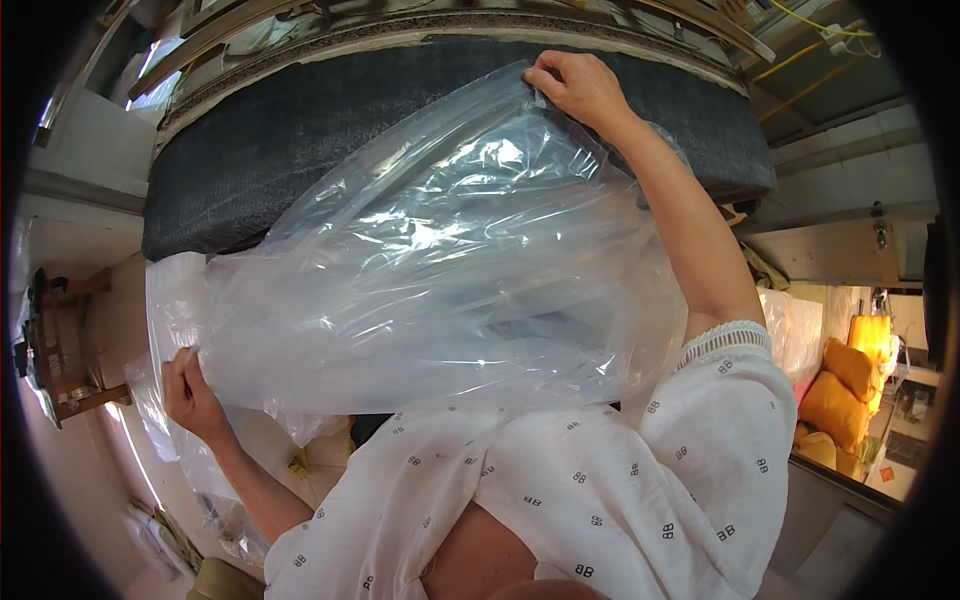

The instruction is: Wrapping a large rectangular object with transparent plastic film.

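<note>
A large clear plastic bag (440,270) is spread over the near side of a thick dark grey cushion (260,150). My right hand (578,85) reaches far forward and pinches the bag's top edge against the cushion's upper side. My left hand (188,392) grips the bag's lower left edge, down by the cushion's near corner. The bag is crumpled and shiny, and it hides much of the cushion's middle and lower right part. My white patterned blouse (600,480) fills the lower middle of the view.
A wooden frame (60,340) stands at the left edge. Yellow cushions (840,385) lie at the right beside more plastic wrap. Pale boards and a yellow cable (810,60) run along the top right. Loose plastic and straps lie on the floor at lower left.
</note>
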`<state>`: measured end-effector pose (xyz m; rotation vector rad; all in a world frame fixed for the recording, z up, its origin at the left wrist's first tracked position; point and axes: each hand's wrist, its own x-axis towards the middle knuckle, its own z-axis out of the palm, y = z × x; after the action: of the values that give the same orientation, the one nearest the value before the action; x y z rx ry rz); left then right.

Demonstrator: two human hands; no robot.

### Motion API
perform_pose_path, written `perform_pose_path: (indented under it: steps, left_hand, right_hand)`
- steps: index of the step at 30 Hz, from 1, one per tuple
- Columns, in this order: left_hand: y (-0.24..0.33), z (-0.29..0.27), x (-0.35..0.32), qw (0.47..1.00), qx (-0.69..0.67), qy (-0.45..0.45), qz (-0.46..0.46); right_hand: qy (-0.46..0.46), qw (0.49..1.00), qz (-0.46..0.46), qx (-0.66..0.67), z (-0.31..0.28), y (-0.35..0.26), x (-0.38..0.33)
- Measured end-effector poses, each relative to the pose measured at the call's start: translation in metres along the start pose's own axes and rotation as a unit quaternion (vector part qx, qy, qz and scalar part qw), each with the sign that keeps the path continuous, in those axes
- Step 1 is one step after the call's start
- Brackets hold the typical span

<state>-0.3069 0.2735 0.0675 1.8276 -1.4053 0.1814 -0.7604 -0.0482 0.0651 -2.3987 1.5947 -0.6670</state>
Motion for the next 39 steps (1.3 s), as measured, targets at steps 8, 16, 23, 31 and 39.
perform_pose_path:
  steps: [8,16,23,31,39]
  left_hand:
    - [-0.01,0.027,-0.092,0.99,-0.042,-0.08,-0.105]
    - [-0.035,0.067,-0.01,0.899,-0.295,0.037,-0.32]
    - [0.036,0.117,0.163,0.951,-0.259,0.14,-0.094]
    - [0.011,0.252,0.222,0.943,-0.318,0.029,-0.087]
    - [0.015,0.266,0.254,0.98,-0.177,0.017,-0.086]
  right_hand:
    - [0.009,1.0,-0.013,0.006,0.01,0.007,0.015]
    - [0.047,0.92,0.0,0.388,-0.019,0.002,0.024]
    - [0.378,0.882,0.075,0.269,-0.073,-0.009,0.022]
    - [0.363,0.886,0.136,0.254,-0.001,0.131,0.033]
    - [0.341,0.915,0.18,0.121,-0.008,0.13,0.047]
